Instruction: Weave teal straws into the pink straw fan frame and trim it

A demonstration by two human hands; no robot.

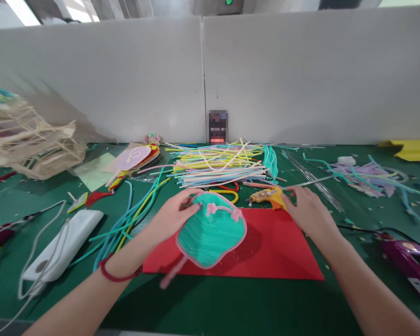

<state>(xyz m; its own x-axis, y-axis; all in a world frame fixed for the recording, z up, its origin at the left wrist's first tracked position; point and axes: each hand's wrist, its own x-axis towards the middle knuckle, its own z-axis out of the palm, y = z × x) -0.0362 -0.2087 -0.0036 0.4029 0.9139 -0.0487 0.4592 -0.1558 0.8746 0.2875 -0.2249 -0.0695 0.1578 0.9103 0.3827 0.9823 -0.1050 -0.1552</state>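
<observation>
- Left fingers (190,214) pinch the teal fan (212,238) by its edge.
- Right fingers (291,206) half-curl at the yellow glue gun (266,194); cannot tell whether gripping.
- Red sheet (269,247) lies between them.

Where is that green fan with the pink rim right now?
In the head view, the fan is near the centre, held in the left hand over the red sheet.

I can read no words, brands or numbers here: the screen of the dark device (218,127) is blurred into blocks, the lit green sign (228,2) is too small, and the marks on the orange-yellow glue gun (265,195) are illegible to me
</observation>
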